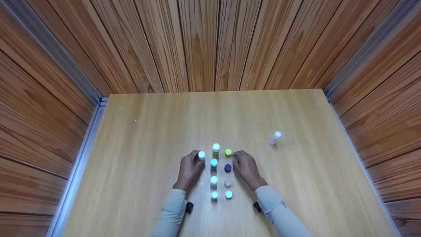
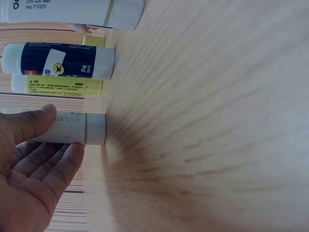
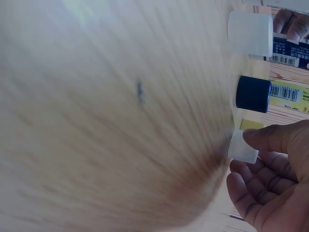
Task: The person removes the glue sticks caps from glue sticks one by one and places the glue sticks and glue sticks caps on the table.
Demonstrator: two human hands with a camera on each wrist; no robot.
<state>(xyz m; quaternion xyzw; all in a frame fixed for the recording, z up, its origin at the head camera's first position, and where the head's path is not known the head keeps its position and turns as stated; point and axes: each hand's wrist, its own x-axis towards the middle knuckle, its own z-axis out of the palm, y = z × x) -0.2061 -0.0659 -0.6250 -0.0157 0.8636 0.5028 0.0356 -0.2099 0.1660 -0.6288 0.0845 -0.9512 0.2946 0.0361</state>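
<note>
My left hand [image 1: 190, 168] grips an upright white glue stick [image 2: 95, 129], thumb on one side and fingers on the other. Its base is at the tabletop. With thumb and fingers, my right hand [image 1: 246, 167] pinches a ribbed white cap [image 3: 244, 146] close to the table. Between the hands stands a column of glue sticks, among them a yellow one [image 2: 53, 86] and a dark blue one [image 2: 63, 60]. Beside them runs a column of caps: a yellow-green cap [image 1: 228, 152], a dark blue cap [image 1: 227, 168] and two whitish caps [image 1: 227, 183].
Another white glue stick [image 1: 275, 138] stands apart, farther back on the right of the wooden table [image 1: 148, 131]. Two white-topped glue sticks [image 1: 213, 181] form the near end of the column. Wood-panelled walls [image 1: 200, 46] enclose the back and sides.
</note>
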